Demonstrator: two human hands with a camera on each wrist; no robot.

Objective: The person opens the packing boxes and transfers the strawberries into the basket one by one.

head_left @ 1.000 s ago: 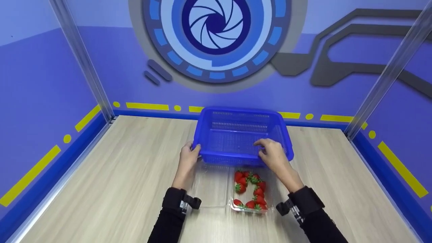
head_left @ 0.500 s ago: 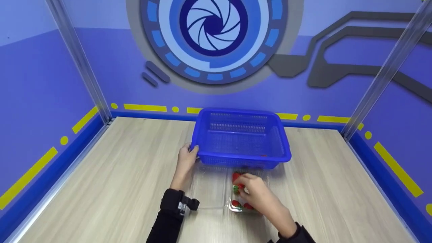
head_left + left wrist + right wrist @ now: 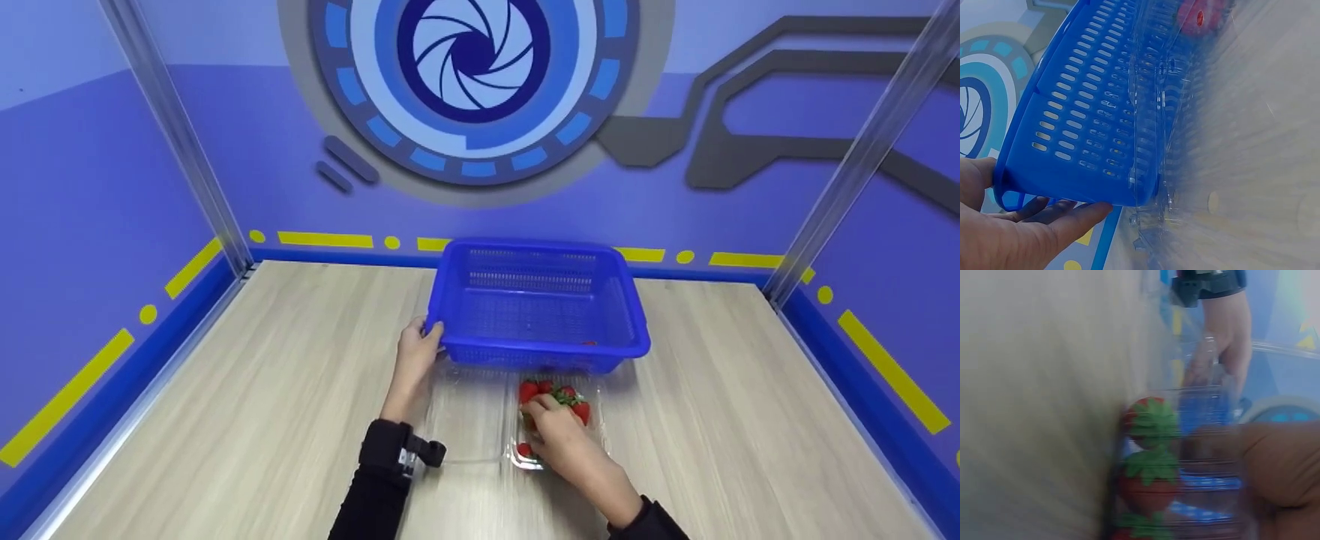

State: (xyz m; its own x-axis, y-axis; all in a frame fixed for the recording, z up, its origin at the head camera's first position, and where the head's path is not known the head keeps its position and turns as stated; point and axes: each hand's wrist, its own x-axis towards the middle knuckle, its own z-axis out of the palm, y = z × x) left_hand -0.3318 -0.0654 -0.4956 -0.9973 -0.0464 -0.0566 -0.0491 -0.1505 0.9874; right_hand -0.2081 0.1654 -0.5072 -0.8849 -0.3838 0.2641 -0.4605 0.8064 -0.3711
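A blue plastic basket stands at the back of the table. My left hand grips its left rim, thumb over the edge; in the left wrist view the fingers lie against its end wall. In front of it lies an open clear plastic box. Its right half holds several red strawberries with green leaves. My right hand reaches down into that half, fingers bent among the berries. I cannot tell whether they pinch one. In the right wrist view, strawberries show through the clear wall.
A bit of red shows inside the basket behind its front rim. The wooden table extends to both sides. Blue panels with metal corner posts enclose it at the back and sides.
My right hand has come from over the basket's front right down into the box. A bit of red now shows inside the basket. My left hand has stayed on the rim.
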